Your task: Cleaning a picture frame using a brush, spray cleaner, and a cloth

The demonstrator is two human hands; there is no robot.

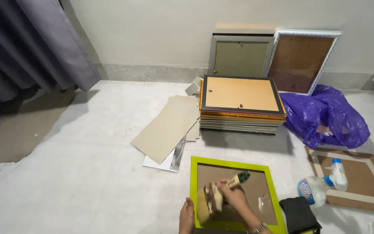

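A lime green picture frame (232, 164) lies flat on the white floor in front of me, its glass showing a brown backing. My right hand (235, 197) grips a wide paintbrush (211, 199) with a green handle and pale bristles, held over the frame's left part. My left hand (186, 216) rests at the frame's lower left edge, fingers together, pressing on it.
A stack of frames (241, 104) lies behind, with two more frames (299, 60) leaning on the wall. Cardboard sheets (167, 128) lie to the left. On the right are a purple plastic bag (325, 115), a spray bottle (321, 186), a black cloth (299, 214) and a brown frame (369, 182).
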